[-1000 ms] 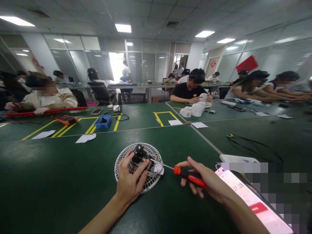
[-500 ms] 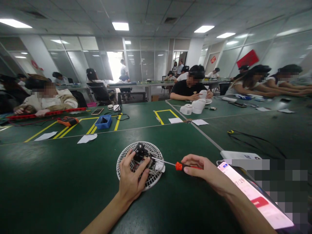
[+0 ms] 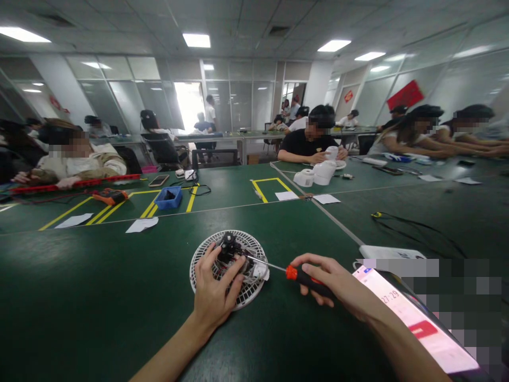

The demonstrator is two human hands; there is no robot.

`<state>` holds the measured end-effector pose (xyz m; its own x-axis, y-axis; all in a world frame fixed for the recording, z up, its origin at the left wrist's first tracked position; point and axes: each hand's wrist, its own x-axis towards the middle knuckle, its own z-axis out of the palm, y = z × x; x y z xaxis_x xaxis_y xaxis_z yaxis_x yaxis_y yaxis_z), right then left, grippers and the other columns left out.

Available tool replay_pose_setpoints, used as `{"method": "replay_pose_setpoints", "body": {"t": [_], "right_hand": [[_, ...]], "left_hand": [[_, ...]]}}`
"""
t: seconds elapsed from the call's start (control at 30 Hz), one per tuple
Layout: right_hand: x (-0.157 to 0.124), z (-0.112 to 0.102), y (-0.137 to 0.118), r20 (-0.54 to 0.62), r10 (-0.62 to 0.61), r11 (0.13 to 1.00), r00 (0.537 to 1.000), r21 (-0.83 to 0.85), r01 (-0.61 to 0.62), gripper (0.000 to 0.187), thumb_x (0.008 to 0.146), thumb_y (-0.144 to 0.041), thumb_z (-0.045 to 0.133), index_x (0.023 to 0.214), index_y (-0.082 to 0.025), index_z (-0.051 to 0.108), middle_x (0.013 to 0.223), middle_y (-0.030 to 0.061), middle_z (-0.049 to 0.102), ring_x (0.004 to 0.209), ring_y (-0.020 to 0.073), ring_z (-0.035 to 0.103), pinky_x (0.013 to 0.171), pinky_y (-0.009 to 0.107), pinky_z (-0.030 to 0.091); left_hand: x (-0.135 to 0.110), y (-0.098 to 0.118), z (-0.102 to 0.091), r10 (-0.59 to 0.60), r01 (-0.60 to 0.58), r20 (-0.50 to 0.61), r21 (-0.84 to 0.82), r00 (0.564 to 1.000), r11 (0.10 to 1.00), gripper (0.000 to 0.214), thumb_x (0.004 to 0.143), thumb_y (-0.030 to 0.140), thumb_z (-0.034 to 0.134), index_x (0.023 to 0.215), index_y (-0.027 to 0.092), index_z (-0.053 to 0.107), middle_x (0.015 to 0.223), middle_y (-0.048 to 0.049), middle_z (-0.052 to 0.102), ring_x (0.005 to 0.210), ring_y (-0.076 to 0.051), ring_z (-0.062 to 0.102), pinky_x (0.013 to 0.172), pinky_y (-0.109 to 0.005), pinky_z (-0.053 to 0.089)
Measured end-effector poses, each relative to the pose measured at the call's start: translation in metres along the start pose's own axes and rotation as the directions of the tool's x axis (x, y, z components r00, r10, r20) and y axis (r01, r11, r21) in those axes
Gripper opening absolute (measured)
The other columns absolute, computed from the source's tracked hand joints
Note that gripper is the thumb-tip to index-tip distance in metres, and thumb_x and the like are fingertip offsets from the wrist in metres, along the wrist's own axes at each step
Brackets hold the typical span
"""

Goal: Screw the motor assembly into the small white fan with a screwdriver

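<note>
On the green table in front of me lies a round white fan grille (image 3: 194,265), carrying a black motor assembly (image 3: 228,241) with tangled wires and a small white piece (image 3: 260,271). My left hand (image 3: 214,284) presses over it from the near left, fingertips gripping the black parts and wires. In my right hand (image 3: 328,276) is a screwdriver (image 3: 308,277) with a red-and-black handle. Its thin shaft points left and slightly upward, and the tip reaches in among the parts beside my left index finger. What exactly the tip touches is too small to make out.
A lit phone (image 3: 417,318) lies beneath my right forearm, near a white device (image 3: 392,252). A black cable (image 3: 417,228) curls at right. Across the table are a blue bin (image 3: 168,197), paper sheets (image 3: 142,224), white housings (image 3: 324,172) and co-workers.
My right hand's grip on the screwdriver has shifted: the lower fingers now extend beneath the handle and more of its black end shows. My left hand and the fan grille stay nearly still.
</note>
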<state>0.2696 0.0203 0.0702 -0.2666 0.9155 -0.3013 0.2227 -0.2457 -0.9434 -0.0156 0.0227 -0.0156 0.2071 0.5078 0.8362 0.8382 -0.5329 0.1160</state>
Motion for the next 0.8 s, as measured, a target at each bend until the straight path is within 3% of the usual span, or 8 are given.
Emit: {"method": "replay_pose_setpoints", "body": {"t": [0.13, 0.4, 0.53, 0.67, 0.8], "right_hand": [[0.0012, -0.0034, 0.0018, -0.044, -0.007, 1.0, 0.999, 0.022, 0.008, 0.051, 0.075, -0.055, 0.075, 0.106, -0.017, 0.062, 0.075, 0.0037, 0.071, 0.053, 0.0101, 0.053, 0.039, 0.016, 0.035], [0.0004, -0.0054, 0.0034, -0.048, -0.12, 0.989, 0.992, 0.08, 0.124, 0.047, 0.062, -0.043, 0.091, 0.093, -0.017, 0.067, 0.085, 0.0015, 0.066, 0.065, 0.0101, 0.054, 0.049, 0.018, 0.044], [-0.0001, -0.001, 0.0037, -0.03, -0.048, 0.997, 0.998, 0.064, 0.049, 0.045, 0.074, -0.054, 0.08, 0.1, -0.019, 0.067, 0.09, 0.0039, 0.069, 0.067, 0.0137, 0.06, 0.047, 0.019, 0.047], [-0.0008, 0.0021, 0.0026, 0.044, 0.085, 0.996, 0.995, 0.0, -0.085, 0.052, 0.087, -0.065, 0.058, 0.11, -0.019, 0.064, 0.071, 0.0017, 0.068, 0.047, 0.011, 0.054, 0.035, 0.017, 0.038], [-0.0001, 0.0001, 0.0029, 0.034, 0.033, 0.999, 0.999, -0.023, -0.032, 0.053, 0.082, -0.066, 0.065, 0.104, -0.017, 0.064, 0.062, -0.0022, 0.063, 0.042, 0.0066, 0.045, 0.034, 0.015, 0.029]], "left_hand": [[0.0014, 0.0006, -0.0004, 0.007, -0.007, -0.005, -0.008, 1.0, 1.0, 0.037, 0.091, 0.023, 0.063, 0.127, 0.03, 0.067, 0.148, -0.0133, 0.034, 0.144, -0.038, 0.036, 0.113, -0.053, 0.037], [0.0009, 0.0004, 0.0004, 0.001, -0.001, -0.003, -0.007, 1.0, 1.0, 0.036, 0.091, 0.024, 0.063, 0.127, 0.03, 0.067, 0.149, -0.0125, 0.034, 0.144, -0.037, 0.037, 0.113, -0.053, 0.037], [0.0005, 0.0001, 0.0007, 0.004, -0.004, 0.0, 0.0, 1.0, 1.0, 0.035, 0.091, 0.024, 0.063, 0.126, 0.029, 0.068, 0.149, -0.0134, 0.034, 0.143, -0.038, 0.037, 0.113, -0.054, 0.038], [-0.0003, -0.0004, 0.0011, 0.009, -0.009, -0.002, -0.001, 1.0, 1.0, 0.036, 0.091, 0.024, 0.064, 0.126, 0.029, 0.067, 0.149, -0.0138, 0.034, 0.143, -0.038, 0.037, 0.113, -0.055, 0.037], [-0.0014, -0.0011, 0.0017, 0.006, -0.006, 0.0, -0.003, 1.0, 1.0, 0.037, 0.091, 0.024, 0.064, 0.128, 0.031, 0.066, 0.149, -0.0134, 0.034, 0.144, -0.038, 0.037, 0.112, -0.055, 0.038]]}}
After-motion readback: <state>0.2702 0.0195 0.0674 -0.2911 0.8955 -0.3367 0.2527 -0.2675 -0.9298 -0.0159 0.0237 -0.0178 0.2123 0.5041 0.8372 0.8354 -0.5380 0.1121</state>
